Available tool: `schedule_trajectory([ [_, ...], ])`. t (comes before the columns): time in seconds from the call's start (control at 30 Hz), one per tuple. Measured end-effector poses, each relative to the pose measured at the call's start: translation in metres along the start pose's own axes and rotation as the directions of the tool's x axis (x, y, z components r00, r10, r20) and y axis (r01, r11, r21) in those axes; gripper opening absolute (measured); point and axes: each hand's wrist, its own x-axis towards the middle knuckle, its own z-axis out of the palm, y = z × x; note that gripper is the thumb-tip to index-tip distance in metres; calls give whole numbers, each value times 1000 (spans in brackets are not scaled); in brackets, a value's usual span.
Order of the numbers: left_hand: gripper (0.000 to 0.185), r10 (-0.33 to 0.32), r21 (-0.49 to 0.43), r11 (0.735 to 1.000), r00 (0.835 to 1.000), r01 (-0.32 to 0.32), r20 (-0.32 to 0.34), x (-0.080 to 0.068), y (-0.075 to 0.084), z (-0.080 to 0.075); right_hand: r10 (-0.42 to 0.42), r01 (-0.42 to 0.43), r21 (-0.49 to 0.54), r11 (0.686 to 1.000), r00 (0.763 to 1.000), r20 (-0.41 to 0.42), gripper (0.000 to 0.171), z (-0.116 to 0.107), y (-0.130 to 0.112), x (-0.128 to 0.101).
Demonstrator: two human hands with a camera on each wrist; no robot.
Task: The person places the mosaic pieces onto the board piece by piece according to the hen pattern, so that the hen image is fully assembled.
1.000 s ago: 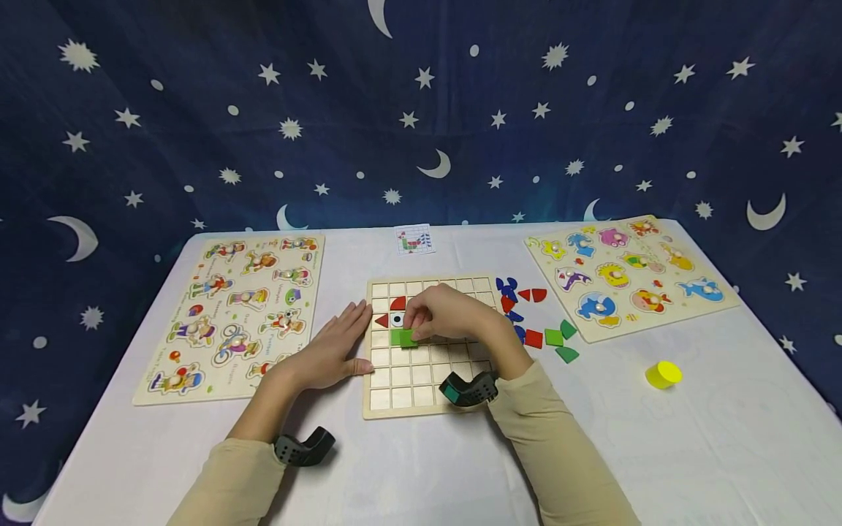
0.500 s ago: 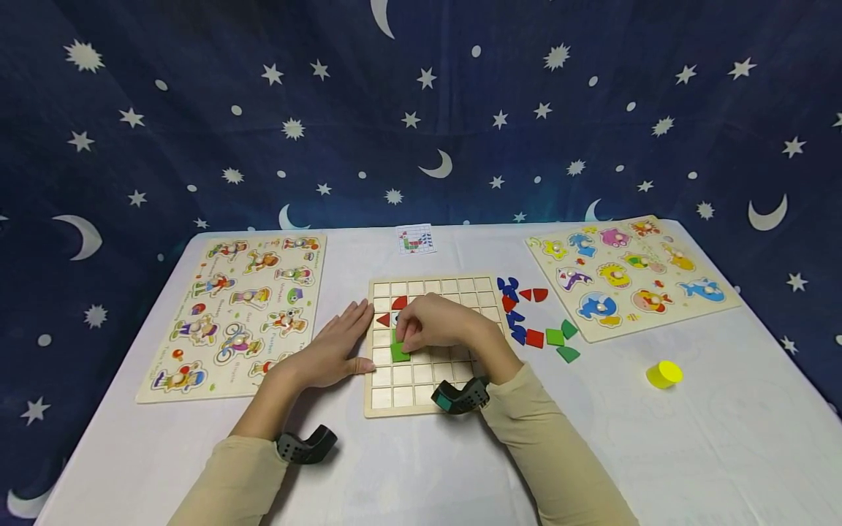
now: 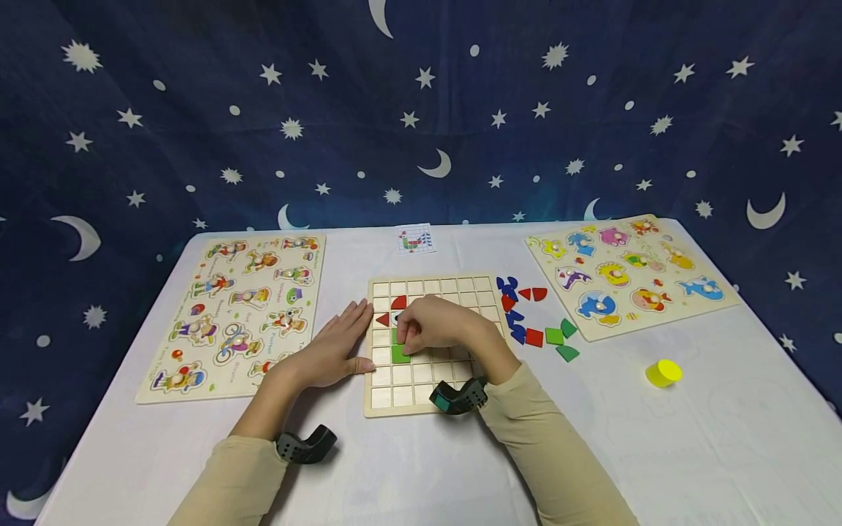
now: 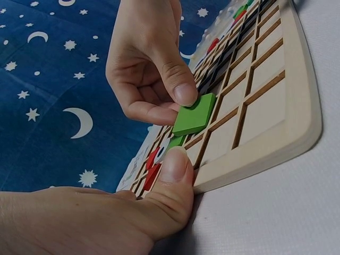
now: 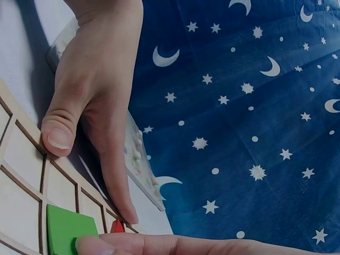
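Observation:
A wooden grid board point(image 3: 414, 376) lies flat at the middle of the table. My right hand point(image 3: 437, 321) is over its left columns and pinches a green square tile point(image 4: 194, 114) between thumb and fingers. In the left wrist view that tile looks slightly raised over the cells, with another green tile point(image 4: 175, 142) beyond it. A white tile with a black dot point(image 4: 162, 152), a red triangle point(image 3: 383, 319) and a red quarter-round piece point(image 3: 398, 302) sit in cells farther back. My left hand point(image 3: 334, 351) rests with straight fingers along the board's left edge.
Blue pieces point(image 3: 516, 326), a red square point(image 3: 534, 337) and green pieces point(image 3: 555, 336) lie right of the board. Picture puzzles stand left point(image 3: 230, 321) and right point(image 3: 625, 277). A pattern card point(image 3: 416, 239) lies behind; a yellow cylinder point(image 3: 664, 373) is at right.
My right hand has moved slightly left and toward me with the green square, which now sits in front of the other green tile. The left hand stays in place.

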Motion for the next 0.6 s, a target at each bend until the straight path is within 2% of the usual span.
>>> schedule_trajectory([
  [0.4, 92, -2, -3, 1000, 1000, 2, 0, 2, 0, 0, 8, -8, -2, 1000, 1000, -16, 10, 2, -2, 0],
  [0.6, 92, -3, -2, 1000, 1000, 3, -2, 1, 0, 0, 22, -23, -71, 997, 999, -23, 10, 2, -6, 0],
])
